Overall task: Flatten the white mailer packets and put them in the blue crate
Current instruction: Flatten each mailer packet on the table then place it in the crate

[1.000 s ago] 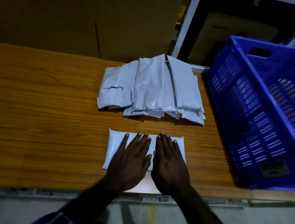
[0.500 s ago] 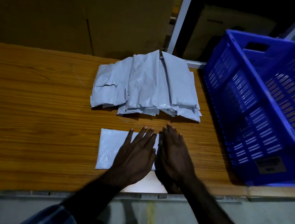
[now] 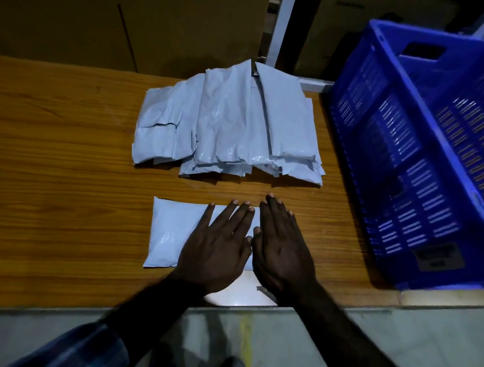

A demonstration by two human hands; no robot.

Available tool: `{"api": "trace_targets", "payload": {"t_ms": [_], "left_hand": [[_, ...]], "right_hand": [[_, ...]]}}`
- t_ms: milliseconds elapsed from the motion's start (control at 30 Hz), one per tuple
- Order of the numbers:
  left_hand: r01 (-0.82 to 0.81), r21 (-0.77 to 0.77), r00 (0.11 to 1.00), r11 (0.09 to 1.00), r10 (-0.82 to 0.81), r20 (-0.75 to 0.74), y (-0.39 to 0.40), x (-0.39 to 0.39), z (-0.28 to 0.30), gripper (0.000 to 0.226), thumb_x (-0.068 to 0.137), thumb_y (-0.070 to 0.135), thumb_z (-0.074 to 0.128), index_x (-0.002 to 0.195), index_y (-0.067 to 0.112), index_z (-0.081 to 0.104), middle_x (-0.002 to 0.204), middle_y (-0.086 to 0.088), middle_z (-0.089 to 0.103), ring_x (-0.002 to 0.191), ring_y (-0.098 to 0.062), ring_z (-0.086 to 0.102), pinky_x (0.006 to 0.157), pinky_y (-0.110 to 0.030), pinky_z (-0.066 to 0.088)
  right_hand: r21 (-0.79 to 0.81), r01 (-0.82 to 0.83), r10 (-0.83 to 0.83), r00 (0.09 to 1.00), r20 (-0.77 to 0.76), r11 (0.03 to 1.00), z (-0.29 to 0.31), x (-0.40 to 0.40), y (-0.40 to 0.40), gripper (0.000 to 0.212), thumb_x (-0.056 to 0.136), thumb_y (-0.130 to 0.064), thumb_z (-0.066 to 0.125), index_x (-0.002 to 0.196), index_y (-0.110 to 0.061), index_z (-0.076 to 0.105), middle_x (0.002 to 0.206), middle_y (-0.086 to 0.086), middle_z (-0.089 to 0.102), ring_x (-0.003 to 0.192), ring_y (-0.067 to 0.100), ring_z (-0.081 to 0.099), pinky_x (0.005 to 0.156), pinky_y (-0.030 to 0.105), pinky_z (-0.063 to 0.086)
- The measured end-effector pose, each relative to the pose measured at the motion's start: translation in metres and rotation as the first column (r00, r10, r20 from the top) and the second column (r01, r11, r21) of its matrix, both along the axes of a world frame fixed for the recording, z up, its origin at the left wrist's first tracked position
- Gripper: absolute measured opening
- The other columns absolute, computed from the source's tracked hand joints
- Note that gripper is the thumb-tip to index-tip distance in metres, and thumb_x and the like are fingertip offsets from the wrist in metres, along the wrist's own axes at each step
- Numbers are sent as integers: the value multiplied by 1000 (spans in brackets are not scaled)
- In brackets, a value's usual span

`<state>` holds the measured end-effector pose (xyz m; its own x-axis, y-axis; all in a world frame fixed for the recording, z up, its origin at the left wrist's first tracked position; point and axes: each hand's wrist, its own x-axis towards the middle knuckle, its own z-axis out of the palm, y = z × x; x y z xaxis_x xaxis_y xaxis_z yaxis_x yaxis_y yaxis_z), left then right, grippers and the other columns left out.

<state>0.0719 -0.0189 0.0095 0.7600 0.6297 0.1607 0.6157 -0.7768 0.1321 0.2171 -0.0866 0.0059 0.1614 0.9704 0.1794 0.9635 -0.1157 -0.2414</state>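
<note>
Both hands are lying flat with straight fingers, the left hand [image 3: 216, 248] and the right hand [image 3: 282, 254] pressing side by side on a white packet [image 3: 169, 229] on the wooden surface [image 3: 54, 177], nearer than the pile of packets [image 3: 232, 125], left of the blue crate [image 3: 424, 162].

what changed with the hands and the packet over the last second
Both hands slid rightward across the single mailer packet, baring its left part. The left hand stays flat on it; the right hand now covers its right end and reaches the wooden table. Nothing was gripped or let go. The packet pile and blue crate stayed put.
</note>
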Motion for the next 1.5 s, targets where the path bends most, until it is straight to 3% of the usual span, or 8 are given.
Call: {"api": "trace_targets", "payload": {"t_ms": [133, 367, 600, 867, 933, 1133, 1300, 1500], "left_hand": [[17, -17, 1000, 1000, -17, -8, 2, 0, 3, 56, 102, 37, 23, 144, 8, 45, 151, -9, 43, 143, -23, 33, 115, -52, 26], [-64, 19, 998, 998, 64, -24, 17, -36, 13, 57, 98, 34, 25, 146, 7, 42, 153, -9, 39, 146, -24, 28, 113, -60, 24], [-78, -1, 997, 997, 78, -27, 16, -42, 4, 57, 101, 41, 23, 148, 15, 41, 156, -4, 33, 148, -20, 22, 115, -59, 19], [-72, -83, 997, 994, 71, -9, 19, -43, 1, 65, 101, 49, 7, 150, 17, 36, 158, -1, 29, 149, -19, 16, 117, -56, 17], [-60, -95, 998, 994, 62, 13, 19, -45, 1, 63, 102, 49, 12, 150, 15, 36, 158, -2, 29, 149, -19, 14, 118, -57, 16], [-122, -36, 992, 992, 123, 29, 27, -66, 6, 55, 97, 33, 26, 141, 9, 50, 149, -8, 45, 145, -26, 29, 115, -62, 18], [-135, -45, 990, 990, 136, 22, 23, -79, -5, 55, 102, 38, 22, 151, 15, 34, 160, -5, 25, 148, -21, 21, 118, -54, 16], [-156, -45, 988, 987, 155, -24, 27, -76, -4, 58, 99, 38, 22, 149, 13, 38, 158, -7, 29, 146, -24, 27, 117, -53, 15]], "right_hand": [[-24, -16, 16, 1000, 6, 1000, 4, 1, -1, 56, 104, -30, 27, 151, 1, 31, 161, 17, 21, 151, 26, 18, 123, 42, 16], [-41, -35, 37, 997, 62, 999, 20, -12, 16, 57, 99, -29, 27, 138, 7, 49, 147, 26, 44, 138, 37, 43, 118, 50, 27], [-7, -44, 44, 998, 42, 999, 10, -33, 9, 57, 104, -34, 26, 151, -3, 35, 159, 18, 26, 149, 30, 22, 121, 46, 19], [-68, -44, 51, 994, 98, 997, 10, -34, 10, 59, 103, -34, 26, 152, -2, 31, 160, 19, 22, 150, 30, 19, 120, 48, 20], [-99, -39, 48, 994, 95, 994, 12, -35, 10, 61, 103, -36, 22, 154, -2, 26, 162, 18, 18, 151, 30, 14, 122, 48, 16], [-52, -123, 124, 992, 26, 991, 18, -59, 23, 59, 101, -32, 25, 146, 3, 41, 154, 19, 37, 146, 31, 31, 120, 48, 23], [-3, -122, 122, 990, 73, 992, 9, -64, 20, 53, 103, -27, 32, 146, 2, 41, 156, 17, 33, 148, 26, 26, 119, 48, 24], [-106, -153, 160, 985, 63, 983, 18, -62, 23, 60, 103, -35, 19, 151, -1, 34, 159, 15, 27, 149, 26, 23, 122, 44, 17]]}}
